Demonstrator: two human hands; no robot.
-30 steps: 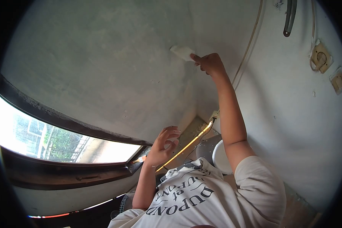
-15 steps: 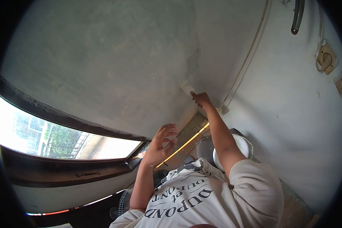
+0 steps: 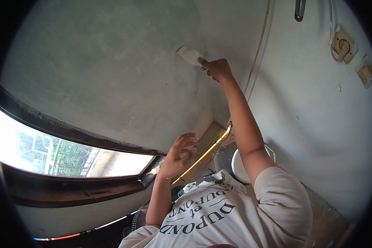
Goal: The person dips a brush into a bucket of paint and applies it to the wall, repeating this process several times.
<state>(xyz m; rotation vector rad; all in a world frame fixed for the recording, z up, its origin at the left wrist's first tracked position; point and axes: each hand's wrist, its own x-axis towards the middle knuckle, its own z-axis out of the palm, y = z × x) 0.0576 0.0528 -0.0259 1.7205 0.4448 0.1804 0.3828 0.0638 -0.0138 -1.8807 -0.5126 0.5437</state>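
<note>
The handle of the pale scraper (image 3: 190, 56) is concealed by the right hand (image 3: 218, 70). Whether the left hand (image 3: 179, 157) holds anything between its curled fingers cannot be determined. The right arm obscures part of the white round container (image 3: 239, 167). The top edge cuts off the grey metal bar (image 3: 300, 11) and wall cable (image 3: 258, 47); the bottom edge crops the printed T-shirt (image 3: 219, 206). Glare obscures detail beyond the window (image 3: 66, 153).

Room, probably a home | window (image 3: 66, 153) left of left hand (image 3: 179, 156) | wall socket (image 3: 343, 44), switch (image 3: 366, 72) right of right hand (image 3: 218, 70)
</note>
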